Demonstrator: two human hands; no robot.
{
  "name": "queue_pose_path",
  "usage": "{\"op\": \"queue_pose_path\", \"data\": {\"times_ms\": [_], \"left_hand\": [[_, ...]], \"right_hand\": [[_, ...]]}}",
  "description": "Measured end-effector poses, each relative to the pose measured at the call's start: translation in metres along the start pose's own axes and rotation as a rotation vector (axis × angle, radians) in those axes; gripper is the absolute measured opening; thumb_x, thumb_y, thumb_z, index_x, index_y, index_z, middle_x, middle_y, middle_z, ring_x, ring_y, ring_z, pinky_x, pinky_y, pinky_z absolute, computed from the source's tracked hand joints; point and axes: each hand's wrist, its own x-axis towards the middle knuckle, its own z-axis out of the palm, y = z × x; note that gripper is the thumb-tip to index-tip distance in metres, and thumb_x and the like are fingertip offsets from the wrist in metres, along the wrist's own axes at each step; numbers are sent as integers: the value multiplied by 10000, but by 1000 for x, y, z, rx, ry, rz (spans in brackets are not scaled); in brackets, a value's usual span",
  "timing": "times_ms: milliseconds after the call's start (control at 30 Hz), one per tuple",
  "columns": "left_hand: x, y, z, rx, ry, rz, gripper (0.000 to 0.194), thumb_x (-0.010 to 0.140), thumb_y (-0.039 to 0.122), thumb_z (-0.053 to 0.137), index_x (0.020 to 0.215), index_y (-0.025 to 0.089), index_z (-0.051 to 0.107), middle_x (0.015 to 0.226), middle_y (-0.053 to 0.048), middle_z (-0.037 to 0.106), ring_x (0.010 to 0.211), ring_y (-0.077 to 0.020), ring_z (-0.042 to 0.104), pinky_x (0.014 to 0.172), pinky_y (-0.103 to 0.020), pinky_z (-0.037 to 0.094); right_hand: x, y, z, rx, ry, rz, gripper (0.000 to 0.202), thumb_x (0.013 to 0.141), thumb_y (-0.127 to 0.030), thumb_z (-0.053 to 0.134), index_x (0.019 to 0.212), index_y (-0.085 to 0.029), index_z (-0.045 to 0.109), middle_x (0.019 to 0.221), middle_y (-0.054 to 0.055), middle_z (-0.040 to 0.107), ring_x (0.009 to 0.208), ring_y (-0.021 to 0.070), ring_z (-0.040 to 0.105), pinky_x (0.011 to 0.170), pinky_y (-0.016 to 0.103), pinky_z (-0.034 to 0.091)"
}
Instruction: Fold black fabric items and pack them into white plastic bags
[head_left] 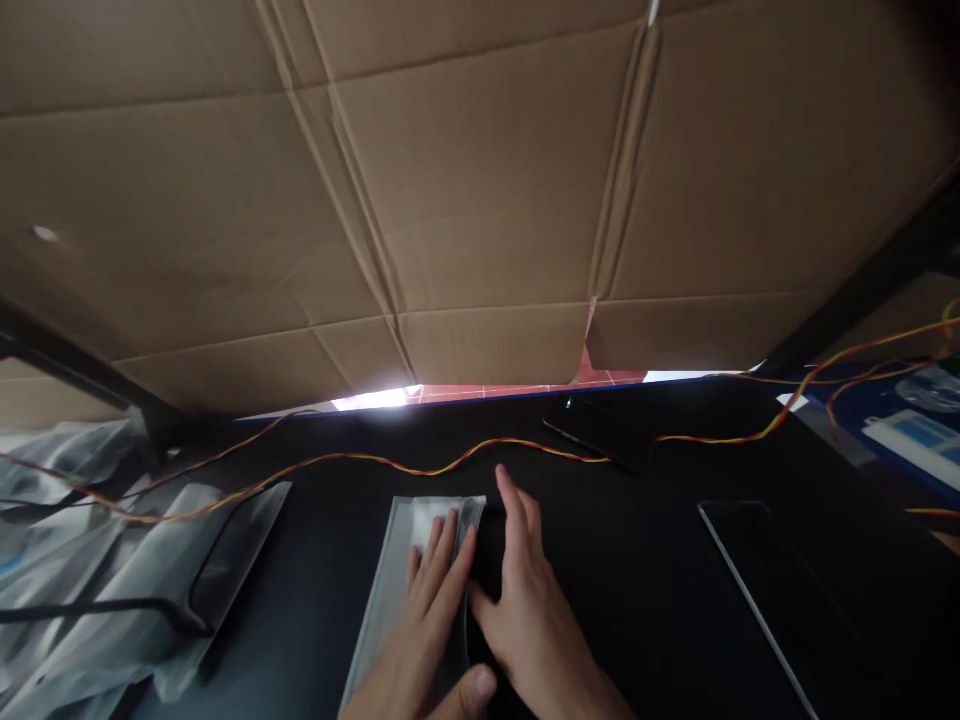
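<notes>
A flat, pale translucent plastic pouch (381,590) lies lengthwise on the black tabletop (600,570). My left hand (427,610) rests on it, palm down, with the fingers stretched toward its far end and the thumb off to the right. What the pouch contains, if anything, I cannot make out. Beside its right edge is my right hand (529,590), turned on its side with fingers extended forward and thumb apart. The right thumb is close to the pouch edge; whether it touches is unclear. No object shows in the right hand.
Several plastic pouches (142,580) lie at left with a black strap (97,607). A twisted red-yellow wire (390,460) crosses behind, by a dark phone (600,430). A dark flat panel (787,590) lies at right, near a blue tray (907,455). Cardboard (480,180) stands behind.
</notes>
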Motion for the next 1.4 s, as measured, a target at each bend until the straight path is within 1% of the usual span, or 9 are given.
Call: {"op": "queue_pose_path", "data": {"times_ms": [133,267,400,533,700,933,1133,1267,1400], "left_hand": [[0,7,19,-11,70,-71,871,1088,779,266,1800,304,105,1829,-163,258,1678,-433,223,1282,-763,256],[1,5,17,98,20,-10,959,1071,746,488,1800,292,63,1805,-177,316,1669,-446,253,1273,-747,323],[2,4,-1,121,-61,4,1035,1046,692,605,1795,305,4,1806,-166,286,1648,-431,318,1268,-677,391],[0,6,-12,84,-53,7,836,1133,598,468,1795,326,36,1813,-112,270,1650,-365,321,1260,-581,440],[1,5,-7,27,-96,25,839,1130,656,397,1800,296,42,1828,-121,232,1672,-389,231,1294,-635,345],[9,1,-5,3,-45,119,902,1092,779,180,1802,233,76,1810,-159,296,1677,-440,131,1262,-726,332],[5,-3,-32,115,-60,136,770,1153,639,335,1795,244,177,1803,-129,334,1619,-336,411,1262,-495,428],[12,1,-26,179,-49,182,781,1147,655,341,1790,236,199,1778,-111,393,1655,-369,305,1267,-564,392],[10,-5,-15,284,11,128,668,1192,464,325,1788,197,185,1770,-143,405,1646,-360,338,1252,-594,402]], "right_hand": [[0,8,12,80,153,115,1014,890,-106,729,1713,-336,182,1643,146,511,1533,299,560,1213,501,528],[-8,8,-22,-90,-37,-53,1092,872,-51,706,1741,-370,129,1712,143,466,1542,292,552,1186,491,562],[-15,7,-81,-460,-155,-394,659,967,-205,757,1580,-349,560,1649,75,596,1463,355,621,1125,566,609],[-13,8,-107,-613,-478,-637,460,1031,-348,760,1473,-254,675,1640,9,617,1539,328,544,1177,497,577],[-6,14,-83,-624,-610,-700,465,1152,-480,555,1548,-242,602,1609,9,648,1584,300,471,1262,527,475],[-16,27,-19,-525,-325,-577,362,1106,-383,631,1409,-226,751,1424,87,768,1485,364,545,1190,516,520],[-19,21,-27,-440,-553,-614,426,1149,-518,561,1494,-297,676,1579,-34,674,1634,244,389,1364,445,316],[-16,17,-29,-503,-564,-608,473,1173,-431,522,1607,-251,580,1598,29,659,1660,264,355,1398,527,200],[-15,17,-41,-521,-530,-674,457,1168,-367,542,1611,-260,573,1621,24,637,1660,242,358,1390,498,243]]}}
